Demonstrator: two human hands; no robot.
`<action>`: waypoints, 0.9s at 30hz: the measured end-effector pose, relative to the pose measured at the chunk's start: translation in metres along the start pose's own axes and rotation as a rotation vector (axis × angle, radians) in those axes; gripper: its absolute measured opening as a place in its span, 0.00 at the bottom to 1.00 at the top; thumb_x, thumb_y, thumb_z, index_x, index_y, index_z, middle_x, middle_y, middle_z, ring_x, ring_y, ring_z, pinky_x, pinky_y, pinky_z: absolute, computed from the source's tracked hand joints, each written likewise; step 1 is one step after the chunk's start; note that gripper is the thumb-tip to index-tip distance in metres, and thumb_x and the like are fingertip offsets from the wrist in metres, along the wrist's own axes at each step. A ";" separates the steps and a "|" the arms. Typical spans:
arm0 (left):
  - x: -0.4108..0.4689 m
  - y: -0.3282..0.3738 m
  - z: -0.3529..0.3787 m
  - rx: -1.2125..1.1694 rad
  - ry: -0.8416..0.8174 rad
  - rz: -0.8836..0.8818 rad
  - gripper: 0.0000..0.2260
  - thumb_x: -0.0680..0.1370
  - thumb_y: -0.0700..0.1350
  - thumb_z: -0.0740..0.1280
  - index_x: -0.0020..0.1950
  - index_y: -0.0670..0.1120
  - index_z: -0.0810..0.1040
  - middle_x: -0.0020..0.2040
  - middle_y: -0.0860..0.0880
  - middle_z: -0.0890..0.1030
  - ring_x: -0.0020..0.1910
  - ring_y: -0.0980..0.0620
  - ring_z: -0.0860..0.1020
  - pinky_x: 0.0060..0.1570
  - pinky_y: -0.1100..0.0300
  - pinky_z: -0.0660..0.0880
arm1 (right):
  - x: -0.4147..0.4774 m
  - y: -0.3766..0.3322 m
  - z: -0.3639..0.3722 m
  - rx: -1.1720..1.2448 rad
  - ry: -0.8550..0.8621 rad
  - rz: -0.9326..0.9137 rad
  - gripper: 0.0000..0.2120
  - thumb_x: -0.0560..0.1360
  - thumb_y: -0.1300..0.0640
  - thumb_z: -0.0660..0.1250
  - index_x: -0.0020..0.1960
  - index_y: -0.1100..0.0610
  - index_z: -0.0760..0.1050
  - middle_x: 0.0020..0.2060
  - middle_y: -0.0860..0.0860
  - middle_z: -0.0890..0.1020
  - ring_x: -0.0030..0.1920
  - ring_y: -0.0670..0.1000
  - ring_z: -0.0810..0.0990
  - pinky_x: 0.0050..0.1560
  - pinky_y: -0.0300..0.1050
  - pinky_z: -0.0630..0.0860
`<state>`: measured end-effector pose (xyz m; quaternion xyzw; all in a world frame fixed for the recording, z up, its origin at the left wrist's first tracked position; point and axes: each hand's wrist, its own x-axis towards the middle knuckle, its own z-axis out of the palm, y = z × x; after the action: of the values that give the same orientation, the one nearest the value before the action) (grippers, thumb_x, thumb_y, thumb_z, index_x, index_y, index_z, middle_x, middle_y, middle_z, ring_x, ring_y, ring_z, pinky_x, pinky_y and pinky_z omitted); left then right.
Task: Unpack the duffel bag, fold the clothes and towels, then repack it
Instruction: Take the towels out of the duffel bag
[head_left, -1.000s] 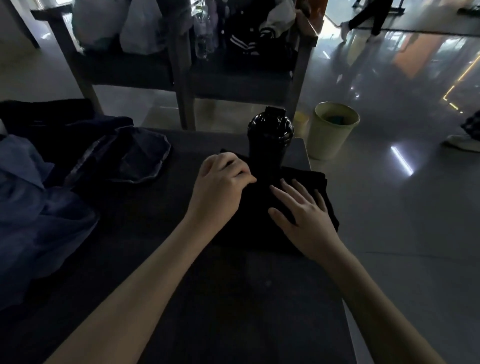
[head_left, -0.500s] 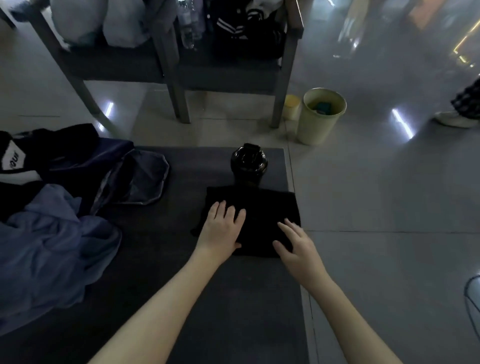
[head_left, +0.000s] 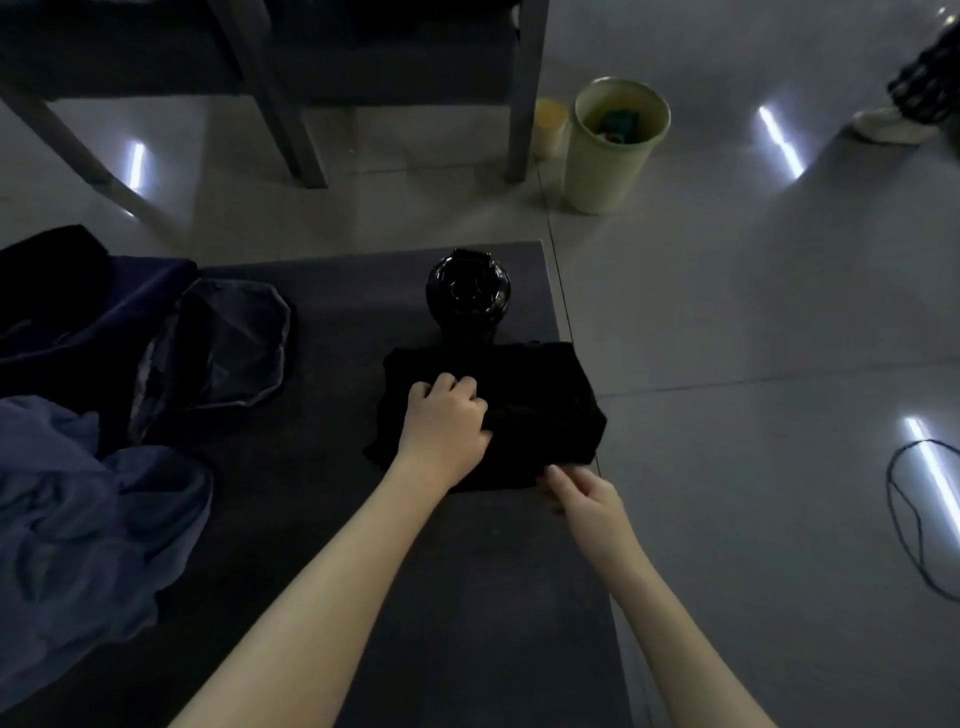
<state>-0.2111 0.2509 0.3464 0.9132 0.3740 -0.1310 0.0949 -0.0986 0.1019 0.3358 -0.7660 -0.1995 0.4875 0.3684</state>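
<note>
Curled now, left hand (head_left: 447, 422) grips garment (head_left: 545, 400); right hand (head_left: 584, 493) pinches edge.

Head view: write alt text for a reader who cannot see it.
Two hands work a folded black garment on a dark surface: the left hand grips its top, the right hand meets its near edge. A black bottle stands behind it; blue clothes lie at the left.

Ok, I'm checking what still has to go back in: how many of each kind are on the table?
Cloth pieces: 2, the folded black cloth and the loose blue garment
Bags: 1, the navy bag
Bottles: 1, the black bottle
Unclear: 1, a black item at the far left
Total: 5
</note>
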 end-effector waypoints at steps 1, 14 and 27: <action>0.002 -0.002 -0.001 -0.035 -0.009 -0.001 0.17 0.79 0.53 0.58 0.63 0.48 0.76 0.64 0.51 0.72 0.65 0.48 0.66 0.61 0.51 0.63 | 0.002 -0.003 0.006 0.082 0.023 0.026 0.11 0.79 0.53 0.62 0.59 0.54 0.76 0.52 0.50 0.81 0.55 0.51 0.79 0.60 0.50 0.76; 0.007 -0.010 -0.010 -0.239 -0.086 -0.009 0.23 0.81 0.59 0.47 0.76 0.57 0.58 0.68 0.49 0.72 0.66 0.47 0.67 0.63 0.48 0.62 | 0.021 -0.051 0.054 0.578 0.219 -0.018 0.24 0.74 0.50 0.69 0.68 0.48 0.67 0.60 0.46 0.77 0.62 0.46 0.75 0.64 0.47 0.72; -0.010 -0.041 -0.004 -0.191 -0.085 0.114 0.22 0.82 0.54 0.50 0.77 0.56 0.53 0.78 0.55 0.55 0.77 0.51 0.47 0.73 0.50 0.39 | 0.039 -0.062 0.059 0.371 0.261 0.038 0.24 0.73 0.49 0.71 0.66 0.53 0.71 0.55 0.47 0.79 0.56 0.48 0.77 0.57 0.43 0.74</action>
<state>-0.2465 0.2743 0.3507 0.9134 0.3279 -0.1280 0.2046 -0.1307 0.1900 0.3446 -0.7454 -0.0427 0.4195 0.5163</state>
